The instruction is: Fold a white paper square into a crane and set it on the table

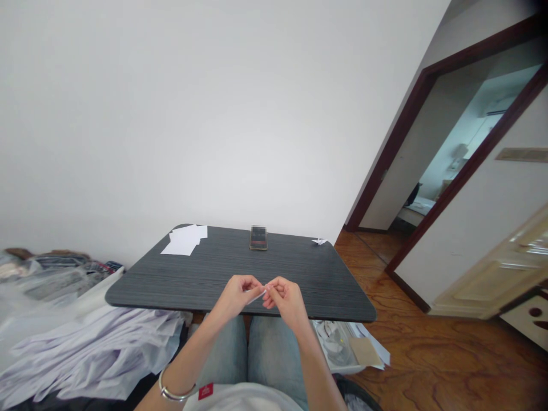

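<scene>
Above the near edge of the dark table point(205, 268), my left hand point(238, 292) and my right hand point(286, 297) meet fingertip to fingertip. Both pinch a small white strip of folded paper point(256, 298), mostly covered by the fingers. Its exact folded shape cannot be made out. White paper sheets point(182, 241) lie overlapping at the table's far left corner. A small white folded-paper figure with pointed ends point(319, 241) rests near the far right corner. At the back middle, a phone point(258, 236) leans upright, facing me.
A white wall point(240, 125) stands directly behind the table. Left of it are piled white clothes point(103, 348) and plastic-wrapped bundles point(64, 279). Below the right side, a white bin point(338, 348) holds odds and ends. Wooden floor point(419, 354) and a doorway lie to the right.
</scene>
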Tool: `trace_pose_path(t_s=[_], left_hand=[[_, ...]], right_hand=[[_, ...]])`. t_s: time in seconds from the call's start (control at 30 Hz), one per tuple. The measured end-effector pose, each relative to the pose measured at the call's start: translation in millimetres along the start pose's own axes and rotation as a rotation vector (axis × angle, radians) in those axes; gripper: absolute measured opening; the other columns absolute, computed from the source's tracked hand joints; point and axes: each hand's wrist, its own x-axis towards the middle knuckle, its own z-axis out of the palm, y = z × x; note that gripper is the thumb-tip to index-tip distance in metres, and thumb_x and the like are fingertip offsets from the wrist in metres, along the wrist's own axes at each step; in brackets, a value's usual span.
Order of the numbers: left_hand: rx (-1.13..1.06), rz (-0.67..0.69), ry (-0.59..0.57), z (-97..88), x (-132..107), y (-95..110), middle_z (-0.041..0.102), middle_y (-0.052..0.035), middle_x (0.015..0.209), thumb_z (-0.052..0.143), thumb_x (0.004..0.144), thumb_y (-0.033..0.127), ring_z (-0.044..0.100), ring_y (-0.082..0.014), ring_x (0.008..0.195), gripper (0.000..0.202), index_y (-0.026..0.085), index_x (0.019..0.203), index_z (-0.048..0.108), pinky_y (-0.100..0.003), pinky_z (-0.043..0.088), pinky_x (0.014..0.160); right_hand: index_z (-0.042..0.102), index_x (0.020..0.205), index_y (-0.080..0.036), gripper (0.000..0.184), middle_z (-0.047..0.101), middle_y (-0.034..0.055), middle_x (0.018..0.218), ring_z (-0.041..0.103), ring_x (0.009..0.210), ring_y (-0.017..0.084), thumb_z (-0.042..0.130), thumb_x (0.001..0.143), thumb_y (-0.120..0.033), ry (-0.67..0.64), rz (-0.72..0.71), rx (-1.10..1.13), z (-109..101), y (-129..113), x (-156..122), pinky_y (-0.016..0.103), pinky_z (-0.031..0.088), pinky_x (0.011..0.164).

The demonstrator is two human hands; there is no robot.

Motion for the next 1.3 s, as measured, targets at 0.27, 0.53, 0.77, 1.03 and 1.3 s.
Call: trace_pose_path(t_s=[0.27, 0.53, 0.77, 1.03, 1.3], left_hand=[[-0.204, -0.074, -0.107, -6.2, 0.4, -2.9, 0.062, -0.0027, 0.058, 0.059, 0.067, 0.026, 0.048, -0.0092, 0.05, 0.022, 0.007, 0.076, 0.066, -0.019, 0.032, 0.049], [-0.239, -0.079, -0.06, -6.9, -3.4, 2.1, 0.065, -0.0046, 0.063, 0.06, 0.067, 0.028, 0.054, -0.0118, 0.053, 0.028, 0.009, 0.086, 0.064, -0.021, 0.037, 0.052], [-0.171, -0.008, -0.014, -5.8, -2.8, 2.6, 0.065, -0.004, 0.064, 0.055, 0.071, 0.032, 0.055, -0.0126, 0.056, 0.029, 0.009, 0.087, 0.063, -0.022, 0.04, 0.054], [-0.15, -0.086, 0.0, -10.5, -2.8, -0.5, 0.061, -0.0033, 0.059, 0.058, 0.068, 0.038, 0.052, -0.0117, 0.052, 0.029, 0.009, 0.07, 0.061, -0.02, 0.04, 0.047], [0.001, 0.018, 0.055, -5.4, -4.4, 0.5, 0.059, -0.0013, 0.055, 0.053, 0.072, 0.036, 0.048, -0.0105, 0.048, 0.027, 0.012, 0.065, 0.062, -0.02, 0.037, 0.046]], right_hand=[[0.056, 0.066, -0.013, 0.027, 0.06, -0.0003, 0.05, 0.056, 0.041, 0.01, 0.059, 0.07, -0.039, 0.027, -0.007, 0.052, -3.1, 2.6, 1.4, 0.019, 0.047, 0.04], [0.056, 0.068, -0.013, 0.025, 0.059, -0.0003, 0.052, 0.056, 0.042, 0.01, 0.06, 0.069, -0.038, 0.028, -0.011, 0.048, -4.9, 1.8, 1.0, 0.019, 0.047, 0.04], [0.057, 0.068, -0.013, 0.025, 0.06, 0.0002, 0.051, 0.057, 0.042, 0.011, 0.062, 0.068, -0.037, 0.018, 0.021, 0.028, -4.3, 1.3, 0.2, 0.02, 0.047, 0.041], [0.056, 0.069, -0.013, 0.025, 0.061, 0.001, 0.051, 0.057, 0.042, 0.011, 0.061, 0.069, -0.038, 0.05, -0.028, 0.004, -4.8, 2.0, -0.7, 0.02, 0.046, 0.041], [0.058, 0.067, -0.013, 0.023, 0.06, 0.0003, 0.052, 0.057, 0.041, 0.011, 0.063, 0.067, -0.036, 0.005, 0.018, 0.019, -2.5, -1.4, -0.6, 0.02, 0.047, 0.042]])
